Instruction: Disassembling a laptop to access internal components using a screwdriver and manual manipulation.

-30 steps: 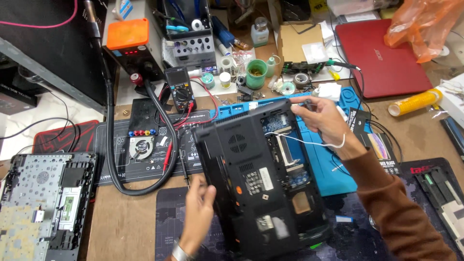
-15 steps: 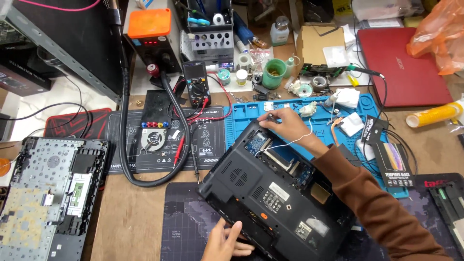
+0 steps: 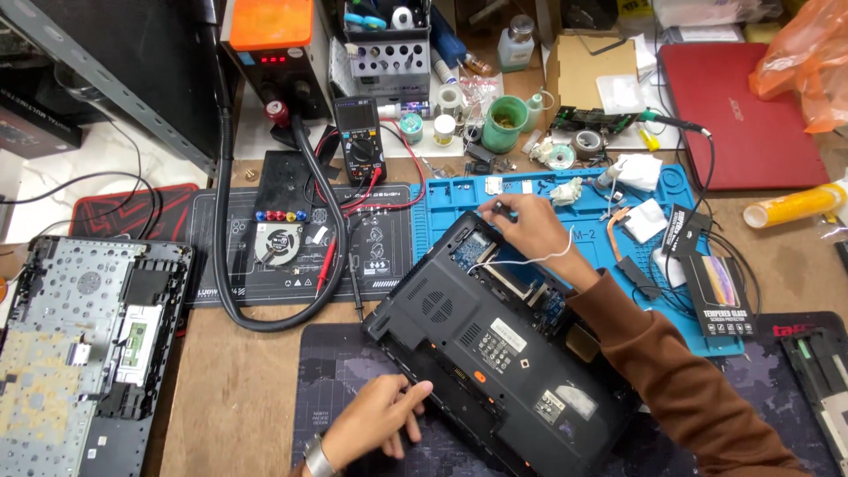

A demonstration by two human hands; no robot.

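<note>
The laptop base (image 3: 508,353) is best steadied by the flat, spread left hand (image 3: 375,424) while the right hand (image 3: 526,225), pinching a small tool, is kept vertical.

White rectangular label (image 3: 508,336) sitting mid-laptop underside, second white sticker (image 3: 574,399) at its 4 o'clock. Black screen-protector package (image 3: 720,296) lying at 3 o'clock of laptop, smaller black packet (image 3: 685,231) at its 11 o'clock. Multimeter screen (image 3: 356,116) showing dark at 12 o'clock. Red digits glowing on orange-topped unit display (image 3: 273,59).
</note>
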